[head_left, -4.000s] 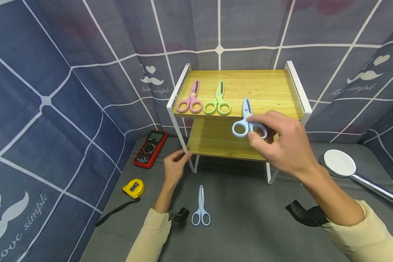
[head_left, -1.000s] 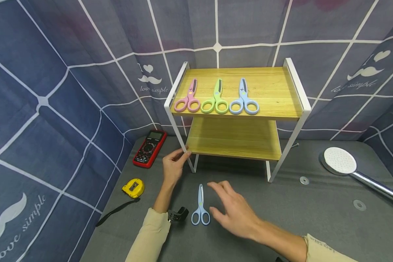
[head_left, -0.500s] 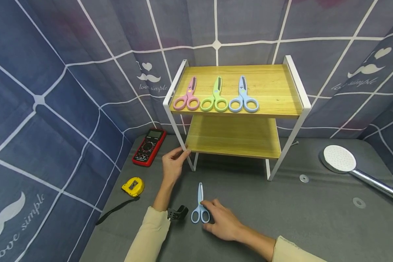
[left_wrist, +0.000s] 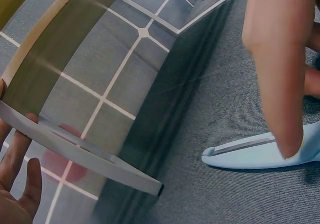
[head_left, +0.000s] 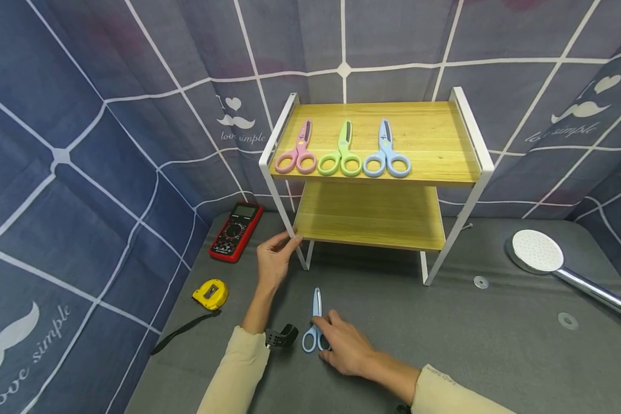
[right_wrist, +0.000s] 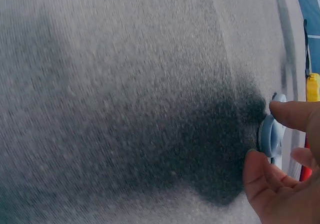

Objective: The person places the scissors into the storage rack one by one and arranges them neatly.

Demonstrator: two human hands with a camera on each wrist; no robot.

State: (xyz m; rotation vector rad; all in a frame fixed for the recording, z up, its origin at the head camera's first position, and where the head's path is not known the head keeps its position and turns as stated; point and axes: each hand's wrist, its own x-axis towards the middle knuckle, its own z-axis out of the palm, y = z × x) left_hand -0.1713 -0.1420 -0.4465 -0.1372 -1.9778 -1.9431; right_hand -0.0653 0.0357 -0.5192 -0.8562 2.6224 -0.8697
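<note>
Light blue scissors (head_left: 317,305) lie on the grey cloth with blades pointing toward the rack. My right hand (head_left: 348,348) pinches them around the right handle ring, and the fingers hide part of it. The right wrist view shows the handle ring (right_wrist: 270,136) between thumb and finger. My left hand (head_left: 273,261) grips the left front leg of a two-tier rack (head_left: 370,215) with wood-look shelves and a white frame. Along the top shelf's front edge lie pink scissors (head_left: 299,150), green scissors (head_left: 341,152) and blue scissors (head_left: 386,152), side by side.
To the left are a red multimeter (head_left: 236,232) and a yellow tape measure (head_left: 210,295) with a black strap. A shower head (head_left: 537,252) lies at the right, near two flat metal washers (head_left: 480,282). Blue-grey grid-patterned curtain (head_left: 393,46) surrounds the back and sides.
The right hand has put the blue scissors on the top shelf, let go, and come down to the scissors on the cloth, closing on their handle. The left hand has stayed on the rack leg.
</note>
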